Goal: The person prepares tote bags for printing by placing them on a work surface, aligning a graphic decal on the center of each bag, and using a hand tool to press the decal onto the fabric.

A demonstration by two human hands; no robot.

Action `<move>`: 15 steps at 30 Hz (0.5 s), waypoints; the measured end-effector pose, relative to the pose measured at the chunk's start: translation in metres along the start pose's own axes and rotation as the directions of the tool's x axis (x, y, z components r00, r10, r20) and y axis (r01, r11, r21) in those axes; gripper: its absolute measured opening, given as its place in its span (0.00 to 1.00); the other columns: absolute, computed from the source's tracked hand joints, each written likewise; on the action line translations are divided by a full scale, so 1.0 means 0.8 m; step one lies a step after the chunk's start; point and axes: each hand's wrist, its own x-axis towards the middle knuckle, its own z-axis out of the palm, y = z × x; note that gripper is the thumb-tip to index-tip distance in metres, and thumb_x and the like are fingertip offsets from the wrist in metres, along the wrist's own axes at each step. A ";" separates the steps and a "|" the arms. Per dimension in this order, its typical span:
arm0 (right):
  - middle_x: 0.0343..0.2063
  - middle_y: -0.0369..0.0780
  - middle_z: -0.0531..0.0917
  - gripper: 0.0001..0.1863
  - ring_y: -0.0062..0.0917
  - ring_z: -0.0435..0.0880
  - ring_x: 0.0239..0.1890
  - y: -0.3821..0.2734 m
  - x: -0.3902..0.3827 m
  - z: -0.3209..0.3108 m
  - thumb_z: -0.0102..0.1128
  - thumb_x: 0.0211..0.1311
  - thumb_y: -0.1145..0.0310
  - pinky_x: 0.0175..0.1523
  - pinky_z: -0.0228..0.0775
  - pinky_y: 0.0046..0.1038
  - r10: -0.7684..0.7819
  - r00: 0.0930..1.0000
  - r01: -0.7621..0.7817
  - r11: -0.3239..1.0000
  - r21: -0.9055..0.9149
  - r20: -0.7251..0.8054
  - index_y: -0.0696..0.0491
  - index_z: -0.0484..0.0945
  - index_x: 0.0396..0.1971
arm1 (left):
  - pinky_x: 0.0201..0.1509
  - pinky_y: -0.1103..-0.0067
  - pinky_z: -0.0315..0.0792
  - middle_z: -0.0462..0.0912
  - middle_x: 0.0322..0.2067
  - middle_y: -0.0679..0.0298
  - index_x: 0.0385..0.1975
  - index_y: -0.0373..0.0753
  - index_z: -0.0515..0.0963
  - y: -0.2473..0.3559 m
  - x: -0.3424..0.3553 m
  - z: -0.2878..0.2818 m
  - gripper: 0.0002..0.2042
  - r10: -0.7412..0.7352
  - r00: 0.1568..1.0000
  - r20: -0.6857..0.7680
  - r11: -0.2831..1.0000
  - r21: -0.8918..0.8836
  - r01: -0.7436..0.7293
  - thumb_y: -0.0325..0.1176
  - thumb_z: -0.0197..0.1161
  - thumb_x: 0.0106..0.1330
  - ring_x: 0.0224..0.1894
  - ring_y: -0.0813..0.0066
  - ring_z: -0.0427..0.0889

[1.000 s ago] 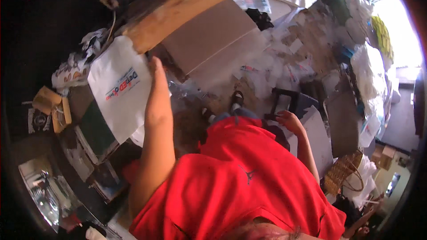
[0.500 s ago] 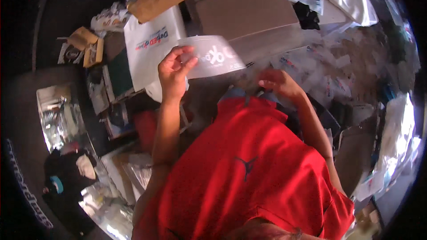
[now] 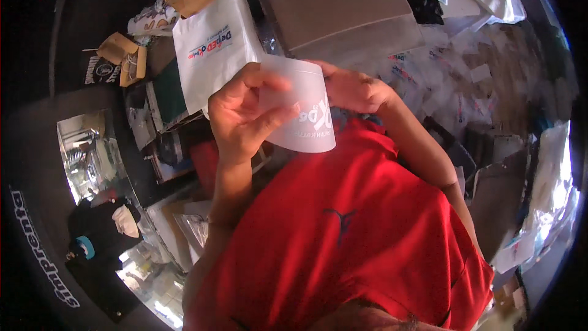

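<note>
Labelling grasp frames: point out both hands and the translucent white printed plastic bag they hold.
left hand (image 3: 242,116), head view, on the knuckles.
right hand (image 3: 355,89), head view, back of the hand.
translucent white printed plastic bag (image 3: 303,113), head view, middle of its front face.

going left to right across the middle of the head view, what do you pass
black cap with a blue patch → shiny foil sheet → left hand → translucent white printed bag held in both hands → right hand → scattered small clear packets → pale plastic bags
</note>
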 end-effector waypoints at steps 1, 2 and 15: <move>0.66 0.44 0.61 0.63 0.35 0.64 0.65 0.004 0.004 0.007 0.76 0.35 0.45 0.68 0.55 0.38 0.004 1.000 -0.004 0.999 0.036 0.011 0.52 0.49 0.70 | 0.47 0.80 0.73 0.78 0.37 0.63 0.40 0.31 0.77 0.004 0.004 0.003 0.16 -0.009 1.000 0.003 1.000 0.004 0.009 0.18 0.70 0.51 0.41 0.77 0.78; 0.66 0.42 0.62 0.62 0.31 0.64 0.65 -0.008 -0.006 0.025 0.80 0.35 0.53 0.68 0.55 0.34 0.053 0.997 -0.058 0.990 -0.125 -0.047 0.55 0.50 0.70 | 0.47 0.80 0.73 0.78 0.36 0.64 0.40 0.31 0.76 0.007 0.008 0.006 0.16 -0.018 1.000 0.007 1.000 0.007 0.018 0.18 0.71 0.50 0.41 0.77 0.78; 0.28 0.35 0.84 0.13 0.18 0.80 0.32 -0.072 -0.095 0.106 0.73 0.47 0.71 0.41 0.71 0.22 -0.288 0.840 -0.056 0.796 -0.602 -0.459 0.60 0.81 0.33 | 0.46 0.80 0.71 0.75 0.37 0.65 0.38 0.34 0.76 0.031 0.019 -0.012 0.18 0.062 0.996 -0.068 0.994 0.094 -0.056 0.19 0.72 0.47 0.40 0.77 0.77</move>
